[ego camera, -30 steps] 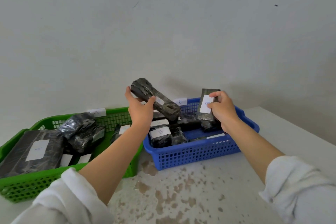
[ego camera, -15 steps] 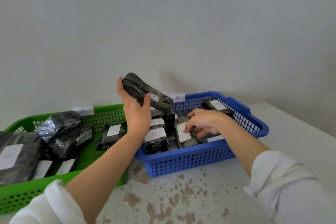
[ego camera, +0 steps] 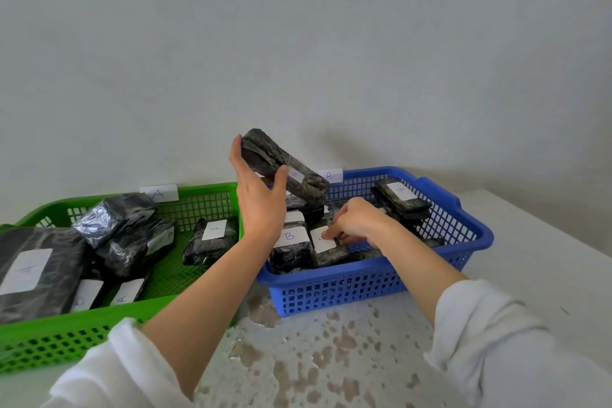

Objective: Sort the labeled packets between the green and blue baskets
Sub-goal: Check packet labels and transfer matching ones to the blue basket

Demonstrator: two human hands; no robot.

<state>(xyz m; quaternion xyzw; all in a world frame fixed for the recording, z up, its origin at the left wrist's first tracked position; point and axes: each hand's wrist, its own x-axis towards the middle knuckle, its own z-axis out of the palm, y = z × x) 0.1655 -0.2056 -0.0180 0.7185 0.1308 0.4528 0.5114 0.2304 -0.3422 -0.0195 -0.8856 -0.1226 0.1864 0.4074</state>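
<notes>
Gripped in left hand [ego camera: 261, 205], long dark wrapped packet [ego camera: 281, 164] marked B, held above blue plastic basket [ego camera: 364, 288], right hand [ego camera: 357, 222] pinched on white-labelled dark packet [ego camera: 328, 250] inside it, green plastic basket [ego camera: 66, 338] adjacent on bench [ego camera: 331, 358].

Left hand [ego camera: 260, 205] holds long packet [ego camera: 284, 169] above blue basket [ego camera: 463, 225].

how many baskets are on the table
2. The green basket is on the left, with an A tag on its far rim. The blue basket is right of it, with a B tag. No other basket shows.
</notes>
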